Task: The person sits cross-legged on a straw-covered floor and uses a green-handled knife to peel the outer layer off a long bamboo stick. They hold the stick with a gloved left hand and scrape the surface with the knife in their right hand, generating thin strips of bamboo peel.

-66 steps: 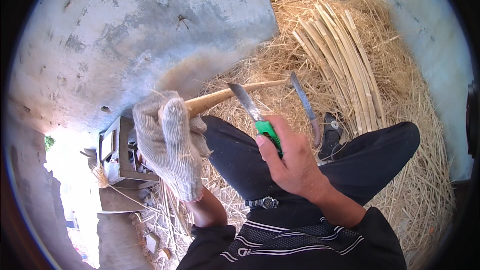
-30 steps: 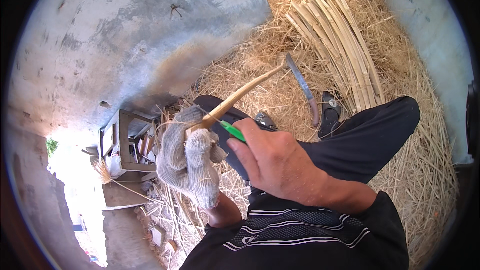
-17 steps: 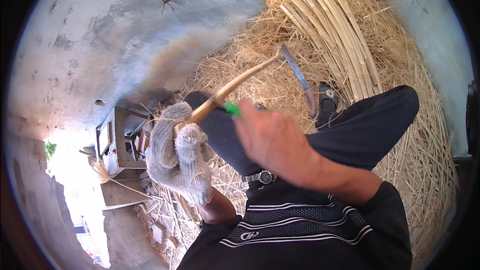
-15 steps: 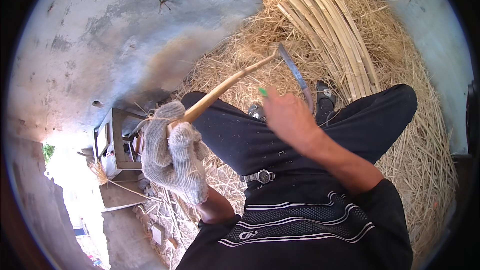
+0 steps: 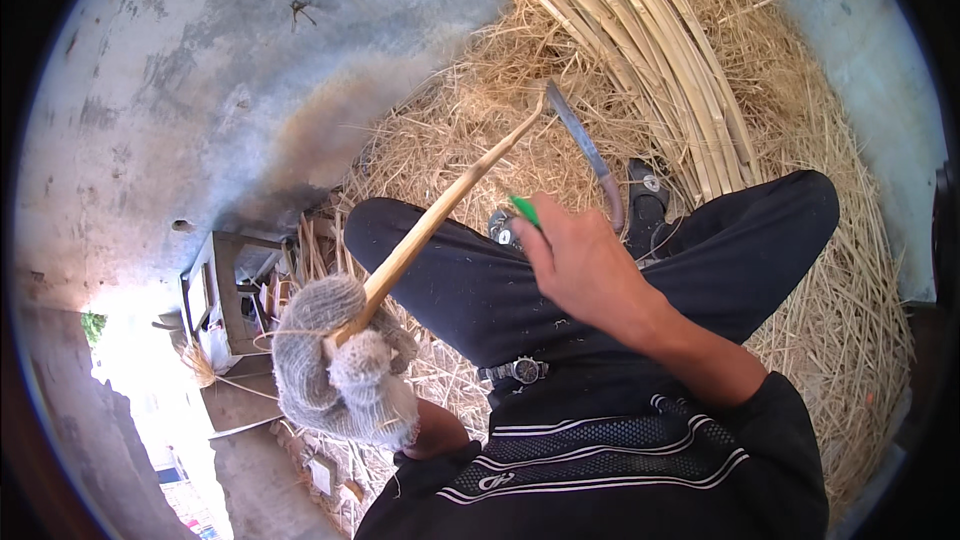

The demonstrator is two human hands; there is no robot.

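My left hand (image 5: 345, 370), in a grey knitted glove, is closed round the near end of a pale wooden stick (image 5: 425, 225). The stick slants away to the upper right and narrows to a bent tip. Bare and closed, my right hand (image 5: 590, 255) grips a small green-handled tool (image 5: 525, 210) to the right of the stick. Most of that tool is hidden by the fingers, so its kind cannot be made out. A long-bladed knife (image 5: 580, 135) with a brownish handle lies beyond my right hand, its tip close to the stick's far end.
Several long pale wooden strips (image 5: 670, 60) lie on straw (image 5: 840, 270) at the far right. My crossed legs (image 5: 720, 235) are in front of me, with a metal wristwatch (image 5: 525, 370) at my waist. A wooden frame (image 5: 225, 290) stands left, below a stained wall (image 5: 220, 70).
My right hand has shifted slightly, and more of the green tool shows. My left hand has moved a little down and left, tilting the stick more steeply.
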